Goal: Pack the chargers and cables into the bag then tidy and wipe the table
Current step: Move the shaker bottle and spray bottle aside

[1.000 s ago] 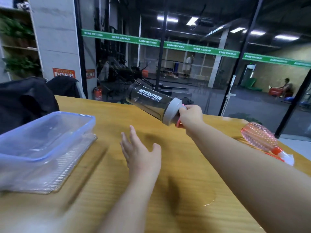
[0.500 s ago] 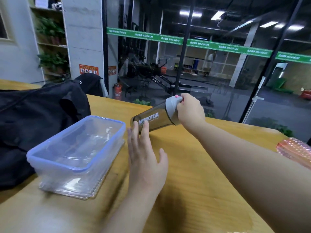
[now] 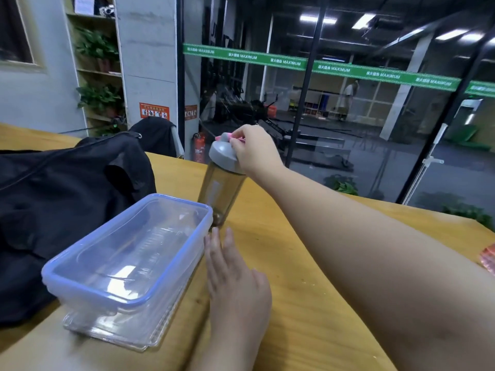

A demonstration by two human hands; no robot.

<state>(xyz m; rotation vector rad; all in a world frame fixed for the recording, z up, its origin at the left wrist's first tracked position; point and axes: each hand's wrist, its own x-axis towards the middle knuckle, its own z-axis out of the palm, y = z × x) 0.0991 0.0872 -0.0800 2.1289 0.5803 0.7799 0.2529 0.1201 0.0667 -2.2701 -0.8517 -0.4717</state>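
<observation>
Head view: the right hand (image 3: 254, 149) pinches the shaker bottle (image 3: 221, 194) by its lid. The left hand (image 3: 235, 285) lies flat with its fingers open. Below the right fingertips the bottle leans close to the plastic container (image 3: 128, 263); released tilted, it may topple.

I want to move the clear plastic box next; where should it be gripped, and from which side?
Grip the clear box across its short width at the blue rim, coming from above: it sits upright and open, and the left hand lies beside its right wall.
</observation>
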